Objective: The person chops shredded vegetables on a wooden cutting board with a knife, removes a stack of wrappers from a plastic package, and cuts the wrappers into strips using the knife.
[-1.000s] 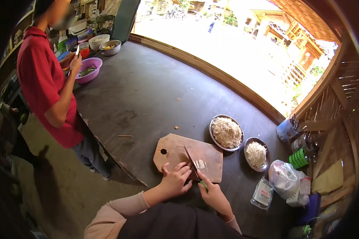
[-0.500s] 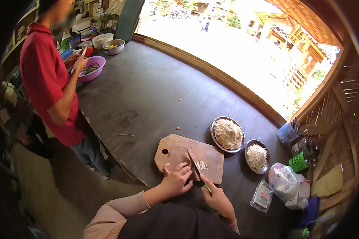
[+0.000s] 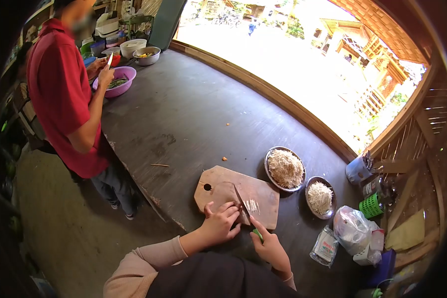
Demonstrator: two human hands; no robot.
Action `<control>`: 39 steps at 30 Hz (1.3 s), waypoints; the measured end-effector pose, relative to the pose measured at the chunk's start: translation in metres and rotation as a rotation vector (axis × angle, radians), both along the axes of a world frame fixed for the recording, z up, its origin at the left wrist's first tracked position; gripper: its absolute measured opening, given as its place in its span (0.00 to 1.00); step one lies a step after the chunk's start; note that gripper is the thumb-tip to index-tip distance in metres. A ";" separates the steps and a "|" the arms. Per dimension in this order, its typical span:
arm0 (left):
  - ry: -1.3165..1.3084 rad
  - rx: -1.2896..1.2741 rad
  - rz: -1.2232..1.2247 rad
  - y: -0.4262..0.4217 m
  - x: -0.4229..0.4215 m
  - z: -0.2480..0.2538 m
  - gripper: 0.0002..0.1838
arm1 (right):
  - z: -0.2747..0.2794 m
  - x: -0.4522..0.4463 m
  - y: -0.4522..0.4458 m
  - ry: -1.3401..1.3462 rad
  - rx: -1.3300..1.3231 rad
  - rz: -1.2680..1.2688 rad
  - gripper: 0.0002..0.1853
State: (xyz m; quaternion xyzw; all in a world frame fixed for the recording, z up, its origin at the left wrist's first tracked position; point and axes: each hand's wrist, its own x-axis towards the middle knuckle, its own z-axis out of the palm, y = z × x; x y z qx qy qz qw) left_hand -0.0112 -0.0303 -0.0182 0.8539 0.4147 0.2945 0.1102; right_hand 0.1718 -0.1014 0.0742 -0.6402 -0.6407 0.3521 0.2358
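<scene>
A wooden cutting board [image 3: 216,186] with a hole near its left end lies on the dark table. My right hand [image 3: 272,249] is closed round the green handle of a knife [image 3: 242,202]. The blade rests on the board, pointing away from me. Just right of it lie thin pale shreds [image 3: 253,205]. My left hand [image 3: 220,221] presses bent fingers onto the board, left of the blade; what they hold is hidden. Beyond the board's right end stand a metal bowl heaped with tan shreds [image 3: 286,169] and a smaller bowl of whiter shreds [image 3: 320,197].
A person in a red shirt [image 3: 64,84] stands at the left, holding a knife [image 3: 110,60] over a purple basin [image 3: 129,81]. Plastic bags [image 3: 352,226], a green basket [image 3: 370,205] and a blue container [image 3: 357,170] stand at right. A wooden sill [image 3: 263,99] edges the table.
My view has shifted slightly. The knife and both my hands stay nearly in place on the board. The person in red has raised their knife more upright.
</scene>
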 end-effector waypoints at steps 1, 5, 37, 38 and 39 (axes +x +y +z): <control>0.003 -0.001 0.002 0.000 0.000 0.001 0.25 | -0.001 0.000 0.000 -0.005 0.007 0.000 0.27; -0.007 0.011 -0.003 0.001 0.000 -0.001 0.25 | -0.001 0.001 0.001 -0.006 0.009 0.005 0.27; -0.051 0.039 0.098 -0.001 0.000 0.001 0.30 | -0.039 0.001 0.001 0.134 0.034 -0.048 0.27; -0.007 0.045 0.095 0.000 0.000 0.000 0.30 | -0.040 0.001 0.001 0.145 0.025 -0.040 0.27; 0.036 0.052 0.091 0.000 0.001 -0.001 0.30 | -0.036 0.000 0.001 0.146 0.024 -0.041 0.27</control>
